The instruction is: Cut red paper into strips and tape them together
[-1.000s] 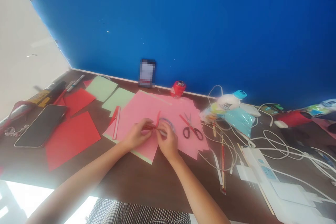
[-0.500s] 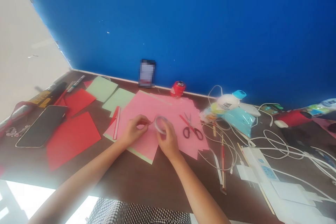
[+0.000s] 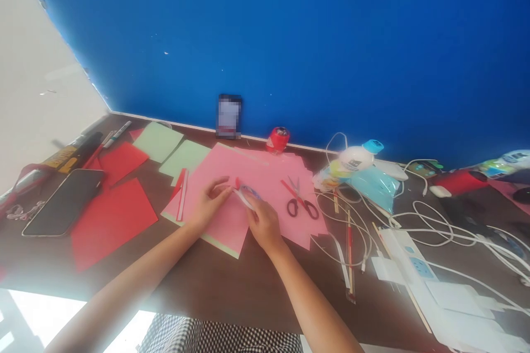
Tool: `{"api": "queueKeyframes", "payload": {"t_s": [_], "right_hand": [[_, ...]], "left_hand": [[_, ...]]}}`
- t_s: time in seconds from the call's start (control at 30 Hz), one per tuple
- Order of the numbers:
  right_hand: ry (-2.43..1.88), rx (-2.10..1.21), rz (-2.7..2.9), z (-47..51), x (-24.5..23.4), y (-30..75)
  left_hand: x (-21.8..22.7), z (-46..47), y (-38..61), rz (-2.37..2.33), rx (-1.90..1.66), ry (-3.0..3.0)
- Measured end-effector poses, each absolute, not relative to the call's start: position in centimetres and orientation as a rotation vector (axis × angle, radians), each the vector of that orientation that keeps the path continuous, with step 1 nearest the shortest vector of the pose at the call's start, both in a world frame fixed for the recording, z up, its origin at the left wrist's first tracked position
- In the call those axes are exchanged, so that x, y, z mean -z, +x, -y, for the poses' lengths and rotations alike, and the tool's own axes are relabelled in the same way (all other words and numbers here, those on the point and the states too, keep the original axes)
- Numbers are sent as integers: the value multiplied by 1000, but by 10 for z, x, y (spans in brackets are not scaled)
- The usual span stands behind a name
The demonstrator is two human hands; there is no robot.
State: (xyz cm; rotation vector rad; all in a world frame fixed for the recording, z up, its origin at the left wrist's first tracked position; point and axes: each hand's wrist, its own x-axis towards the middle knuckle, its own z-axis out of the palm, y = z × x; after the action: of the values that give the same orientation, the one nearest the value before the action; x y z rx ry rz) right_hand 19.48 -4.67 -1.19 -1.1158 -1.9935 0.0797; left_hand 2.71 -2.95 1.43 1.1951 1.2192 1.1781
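My right hand (image 3: 264,224) is closed on a roll of clear tape (image 3: 248,196), held tilted above a pink sheet of paper (image 3: 227,226). My left hand (image 3: 210,202) is curled beside it, thumb and forefinger close to the near edge of the roll. Whatever lies between those fingertips is too small to make out. A small red bit (image 3: 237,182) shows at the roll's left side. To the right, scissors with dark handles (image 3: 298,198) lie partly spread on the pink paper. Narrow red and white paper strips (image 3: 181,194) rest left of my left hand.
Red sheets (image 3: 118,223), pale green sheets (image 3: 158,142) and a phone (image 3: 62,202) lie at left. A red pot (image 3: 277,140) and a propped phone (image 3: 229,116) stand at the back. On the right are a glue bottle (image 3: 351,161), white cables (image 3: 439,231) and a power strip (image 3: 414,259).
The tape roll has turned from facing upward to a steeper tilt in my right hand. My left fingertips have parted a little, and a red bit now shows by the roll.
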Motion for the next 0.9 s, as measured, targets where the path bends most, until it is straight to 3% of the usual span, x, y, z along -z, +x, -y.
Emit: {"api": "queueKeyframes", "payload": {"t_s": [0.27,0.9], "right_hand": [[-1056,-82,1949,47,14,193],[-1088,229,2154,52,4,204]], "left_hand": [[-9,31,37,-1179,-1098,1206],[-22,29,28,-1039,-1311,1018]]}}
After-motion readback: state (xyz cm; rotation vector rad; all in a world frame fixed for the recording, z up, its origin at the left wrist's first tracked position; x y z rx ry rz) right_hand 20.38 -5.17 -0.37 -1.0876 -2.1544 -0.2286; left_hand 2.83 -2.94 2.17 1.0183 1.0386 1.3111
